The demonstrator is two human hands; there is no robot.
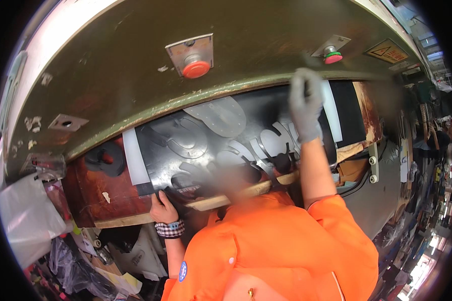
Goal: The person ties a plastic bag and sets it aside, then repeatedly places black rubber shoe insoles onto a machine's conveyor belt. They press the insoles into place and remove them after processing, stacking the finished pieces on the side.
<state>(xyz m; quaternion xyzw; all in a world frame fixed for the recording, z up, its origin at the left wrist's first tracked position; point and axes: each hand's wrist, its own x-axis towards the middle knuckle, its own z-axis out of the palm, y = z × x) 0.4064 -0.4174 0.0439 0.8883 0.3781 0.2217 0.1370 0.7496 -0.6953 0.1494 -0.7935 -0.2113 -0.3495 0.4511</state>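
My left hand (pixel 164 208), bare with a checkered band at the wrist, closes on the near left corner of a shiny black sheet (pixel 153 150). My right hand (pixel 306 103), in a grey glove, is raised over the sheet's far right part, close under a green beam. Its fingers are bent and a little blurred, with a gap by the thumb and nothing visible in them. Several curved, U-shaped dark pieces (pixel 186 138) lie on the sheet. At its far edge rests a grey rounded plate (pixel 218 116) with small dots. A blurred patch hides the near middle.
The green machine beam (pixel 115 85) spans the far side, carrying a red push button (pixel 196 69) and a pink-and-green one (pixel 332 56). White strips (pixel 135 158) flank the sheet. A black ring-shaped piece (pixel 105 159) lies on the reddish-brown board (pixel 88 195). Clear plastic bags (pixel 30 215) hang at left.
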